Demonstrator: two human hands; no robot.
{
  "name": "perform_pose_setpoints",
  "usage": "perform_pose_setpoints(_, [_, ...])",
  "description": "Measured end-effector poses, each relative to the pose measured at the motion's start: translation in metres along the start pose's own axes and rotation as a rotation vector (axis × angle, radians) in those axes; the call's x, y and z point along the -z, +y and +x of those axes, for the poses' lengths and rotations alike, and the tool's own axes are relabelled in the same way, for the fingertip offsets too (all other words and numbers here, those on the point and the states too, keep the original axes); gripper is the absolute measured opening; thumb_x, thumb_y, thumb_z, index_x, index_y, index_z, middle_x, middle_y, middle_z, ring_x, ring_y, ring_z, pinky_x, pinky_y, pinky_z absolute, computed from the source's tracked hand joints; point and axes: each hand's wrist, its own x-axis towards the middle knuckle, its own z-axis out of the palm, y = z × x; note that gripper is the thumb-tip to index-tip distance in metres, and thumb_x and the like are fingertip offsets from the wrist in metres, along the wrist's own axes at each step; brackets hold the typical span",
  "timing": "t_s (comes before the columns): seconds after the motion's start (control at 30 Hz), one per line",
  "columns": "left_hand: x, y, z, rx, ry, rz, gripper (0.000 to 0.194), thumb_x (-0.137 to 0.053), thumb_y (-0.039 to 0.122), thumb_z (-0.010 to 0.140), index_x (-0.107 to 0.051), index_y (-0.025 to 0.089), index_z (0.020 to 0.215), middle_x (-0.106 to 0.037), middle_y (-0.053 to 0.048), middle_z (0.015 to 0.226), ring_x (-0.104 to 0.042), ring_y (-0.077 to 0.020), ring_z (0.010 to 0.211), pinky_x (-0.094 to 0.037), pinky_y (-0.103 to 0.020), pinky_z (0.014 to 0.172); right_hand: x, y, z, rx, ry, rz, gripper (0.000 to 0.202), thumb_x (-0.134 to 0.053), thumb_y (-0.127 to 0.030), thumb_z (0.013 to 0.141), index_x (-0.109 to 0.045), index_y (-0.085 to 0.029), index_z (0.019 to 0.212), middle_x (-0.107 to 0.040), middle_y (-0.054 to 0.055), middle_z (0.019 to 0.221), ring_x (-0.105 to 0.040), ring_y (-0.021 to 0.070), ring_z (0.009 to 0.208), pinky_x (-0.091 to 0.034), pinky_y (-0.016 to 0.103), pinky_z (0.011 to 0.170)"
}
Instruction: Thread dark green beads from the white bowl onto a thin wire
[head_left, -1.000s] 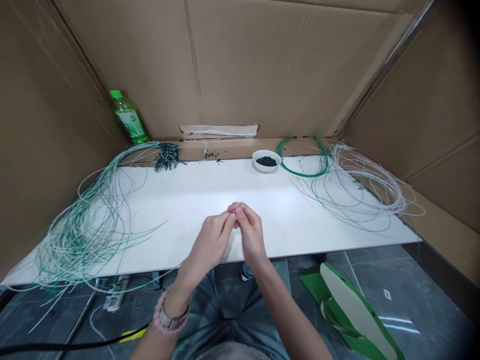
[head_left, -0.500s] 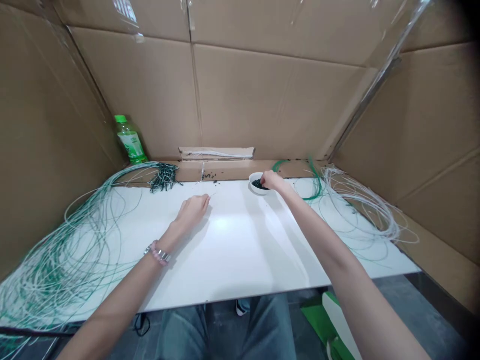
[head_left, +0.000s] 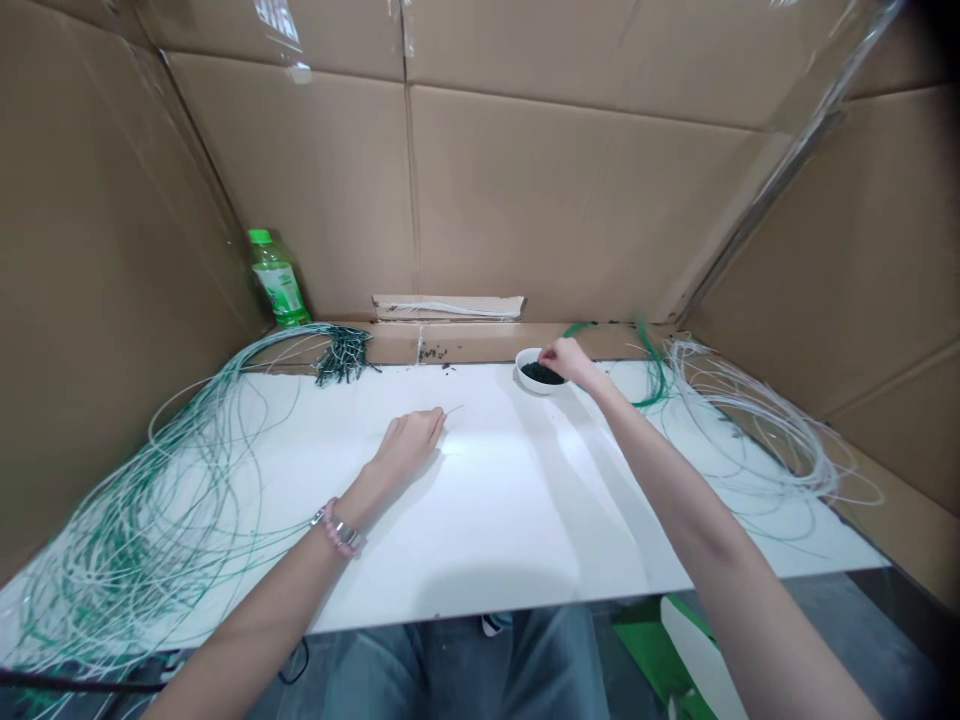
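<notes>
My left hand [head_left: 414, 437] hovers over the middle of the white table with its fingers pinched. A thin pale cord [head_left: 454, 409] pokes out from its fingertips to the right. At the back of the table, my right hand [head_left: 568, 358] is at the right part of a small white bowl [head_left: 523, 378], fingertips drawn together over the many tiny dark pieces [head_left: 541, 373] inside. Whether one of those pieces sits between the fingertips is too small to tell.
Green and white cords [head_left: 157, 520] lie tangled on the left, their dark-tipped ends [head_left: 343, 354] bunched at the back. A green bottle [head_left: 280, 285] stands behind them. White cords [head_left: 795, 445] coil at right near green strands [head_left: 655, 370]. Cardboard walls [head_left: 570, 190] enclose the table [head_left: 495, 540].
The whole view has shifted, so things appear farther right. My right fingertips have come up a little from the pieces in the bowl. My left hand still pinches the cord.
</notes>
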Motion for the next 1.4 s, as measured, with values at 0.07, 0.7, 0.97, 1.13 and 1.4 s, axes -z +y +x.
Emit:
perform_pose_setpoints(0.07, [0.001,-0.001,-0.001,-0.016,-0.001,0.011,0.037,-0.020,0.029,0.097,-0.054,0.018,0.085,-0.066,-0.008,0.082,-0.062,-0.0225,0.076,-0.032,-0.030,0.062,0.008,-0.003,-0.012,0.032,0.118,0.093,0.018,-0.053,-0.021,0.092,-0.065,-0.009,0.099,-0.068,0.007,0.095,-0.065,0.0147,0.088,-0.052,0.031,0.083])
perform_pose_setpoints(0.7, [-0.003,0.006,-0.004,-0.092,0.001,0.100,0.043,-0.017,0.031,0.098,-0.055,0.016,0.087,-0.066,-0.012,0.083,-0.063,-0.0247,0.076,-0.036,-0.031,0.064,-0.072,-0.047,-0.064,0.232,0.144,0.389,0.014,-0.060,-0.008,0.077,-0.073,-0.013,0.076,-0.072,0.008,0.080,-0.063,0.0158,0.071,-0.048,0.028,0.076])
perform_pose_setpoints(0.97, [-0.005,0.007,-0.003,-0.101,-0.012,0.094,0.043,-0.017,0.032,0.098,-0.055,0.017,0.084,-0.066,-0.011,0.080,-0.063,-0.0240,0.074,-0.035,-0.031,0.062,-0.077,-0.043,-0.062,0.166,0.203,0.492,0.013,-0.060,-0.014,0.078,-0.073,-0.011,0.079,-0.072,0.009,0.081,-0.064,0.0168,0.073,-0.049,0.028,0.074])
perform_pose_setpoints(1.13, [-0.007,0.005,-0.003,-0.099,-0.007,0.088,0.044,-0.018,0.034,0.098,-0.055,0.017,0.083,-0.065,-0.010,0.079,-0.062,-0.0232,0.072,-0.034,-0.030,0.061,-0.082,-0.038,-0.061,0.170,0.202,0.517,0.012,-0.061,-0.013,0.077,-0.073,-0.013,0.078,-0.073,0.007,0.081,-0.065,0.0169,0.075,-0.048,0.028,0.075])
perform_pose_setpoints(1.4, [-0.009,0.004,-0.003,-0.108,0.017,0.083,0.041,-0.020,0.033,0.097,-0.054,0.018,0.079,-0.064,-0.008,0.076,-0.060,-0.0219,0.069,-0.029,-0.029,0.058,-0.082,-0.036,-0.061,0.195,0.200,0.476,0.012,-0.061,-0.012,0.078,-0.073,-0.015,0.077,-0.073,0.005,0.080,-0.064,0.0157,0.073,-0.047,0.027,0.076])
